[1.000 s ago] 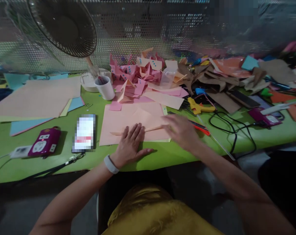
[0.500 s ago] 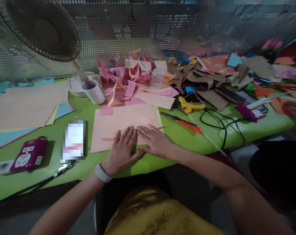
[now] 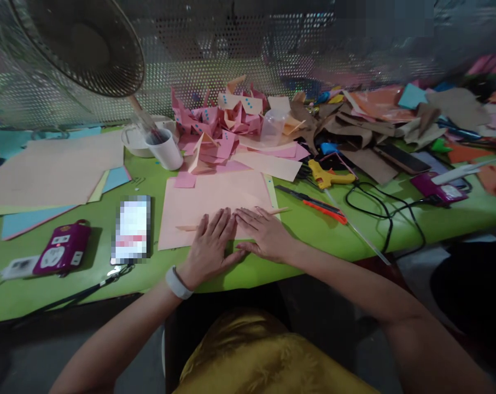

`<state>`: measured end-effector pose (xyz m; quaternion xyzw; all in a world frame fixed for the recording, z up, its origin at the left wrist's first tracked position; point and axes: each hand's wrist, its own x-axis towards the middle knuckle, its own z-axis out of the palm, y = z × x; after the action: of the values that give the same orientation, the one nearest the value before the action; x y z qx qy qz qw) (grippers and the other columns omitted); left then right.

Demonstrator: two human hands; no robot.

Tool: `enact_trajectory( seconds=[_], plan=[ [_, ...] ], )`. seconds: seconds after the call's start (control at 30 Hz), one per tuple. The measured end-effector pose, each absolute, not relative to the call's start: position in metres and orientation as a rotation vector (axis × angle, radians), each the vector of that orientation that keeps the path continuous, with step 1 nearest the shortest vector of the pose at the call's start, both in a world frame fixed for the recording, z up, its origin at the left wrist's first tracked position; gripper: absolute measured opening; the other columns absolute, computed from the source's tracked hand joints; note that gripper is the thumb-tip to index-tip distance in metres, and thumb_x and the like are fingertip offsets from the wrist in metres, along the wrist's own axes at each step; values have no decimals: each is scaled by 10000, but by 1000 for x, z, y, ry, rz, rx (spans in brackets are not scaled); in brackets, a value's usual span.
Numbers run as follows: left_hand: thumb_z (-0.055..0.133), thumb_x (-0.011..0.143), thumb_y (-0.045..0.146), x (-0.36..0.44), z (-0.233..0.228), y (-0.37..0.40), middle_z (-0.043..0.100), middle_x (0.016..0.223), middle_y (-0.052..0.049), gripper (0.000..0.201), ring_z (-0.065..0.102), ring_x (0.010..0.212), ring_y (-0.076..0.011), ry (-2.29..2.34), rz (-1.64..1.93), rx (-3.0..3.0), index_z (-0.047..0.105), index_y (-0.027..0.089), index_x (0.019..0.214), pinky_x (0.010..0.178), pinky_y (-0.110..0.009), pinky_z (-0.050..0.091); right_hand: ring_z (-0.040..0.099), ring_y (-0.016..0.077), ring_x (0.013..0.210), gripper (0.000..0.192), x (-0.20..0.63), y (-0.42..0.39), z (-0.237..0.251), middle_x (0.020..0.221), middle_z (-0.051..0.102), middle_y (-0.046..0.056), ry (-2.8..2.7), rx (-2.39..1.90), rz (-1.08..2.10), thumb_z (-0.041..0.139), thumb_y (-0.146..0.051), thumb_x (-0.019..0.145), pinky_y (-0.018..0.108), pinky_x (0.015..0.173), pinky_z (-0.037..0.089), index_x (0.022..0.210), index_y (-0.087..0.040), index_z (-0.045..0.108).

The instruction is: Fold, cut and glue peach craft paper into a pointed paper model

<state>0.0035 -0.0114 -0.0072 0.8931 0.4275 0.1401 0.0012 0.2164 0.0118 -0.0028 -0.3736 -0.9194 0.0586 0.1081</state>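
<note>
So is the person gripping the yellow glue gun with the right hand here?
No, the right hand lies flat on the pink paper sheet beside the left hand; the glue gun lies untouched.

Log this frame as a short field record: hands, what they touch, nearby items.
left hand: left hand flat, fingers spread, palm down on the pale pink paper sheet
right hand: right hand flat beside it, fingertips on the same sheet
under fingers: thin rolled paper stick lying across the sheet
surface: green table
left of sheet: smartphone with lit screen, purple power strip
right of sheet: orange-handled cutter knife, yellow glue gun
behind: pile of folded pink paper pieces, white cup
</note>
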Motion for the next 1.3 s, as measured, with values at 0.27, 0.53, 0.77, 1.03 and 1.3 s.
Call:
enact_trajectory(
  seconds=[0.27, 0.53, 0.77, 1.03, 1.3],
  plan=[
    [408, 933, 593, 4, -7, -12, 272, 1590, -164, 816, 180, 1493, -291, 1349, 415, 2809, 134, 150, 1560, 1204, -533, 106, 310, 267, 1450, 764, 216, 12, -1, 1536, 365, 164, -2727, -1089, 154, 242, -629, 976, 506, 1206, 204, 1481, -72, 379],
    [368, 936, 617, 6, -4, -14, 268, 1591, -166, 795, 172, 1495, -288, 1383, 382, 2776, 219, 124, 1542, 1208, -523, 88, 308, 255, 1451, 731, 216, 11, -1, 1532, 370, 160, -2734, -1080, 153, 226, -603, 991, 507, 1200, 218, 1491, -88, 366],
    [359, 918, 674, -2, 0, -13, 244, 1607, -126, 809, 167, 1497, -276, 1382, 330, 2775, 219, 186, 1548, 1208, -510, 88, 307, 257, 1452, 754, 216, 10, 1, 1542, 353, 155, -2746, -1095, 148, 206, -621, 984, 506, 1198, 223, 1488, -84, 370],
    [392, 919, 656, -34, 8, -21, 206, 1622, -122, 840, 186, 1491, -295, 1467, 286, 2755, 69, 240, 1574, 1206, -515, 72, 307, 242, 1452, 802, 216, 9, 3, 1543, 355, 140, -2753, -1132, 106, 173, -648, 972, 474, 1207, 218, 1482, -61, 371],
    [481, 907, 616, -37, 4, -24, 173, 1634, -89, 807, 173, 1491, -323, 1478, 314, 2770, 114, 326, 1564, 1193, -560, 113, 273, 301, 1462, 800, 192, 5, 11, 1565, 280, 182, -2819, -1160, 75, 262, -638, 971, 532, 1187, 221, 1490, -34, 343]
  ],
)
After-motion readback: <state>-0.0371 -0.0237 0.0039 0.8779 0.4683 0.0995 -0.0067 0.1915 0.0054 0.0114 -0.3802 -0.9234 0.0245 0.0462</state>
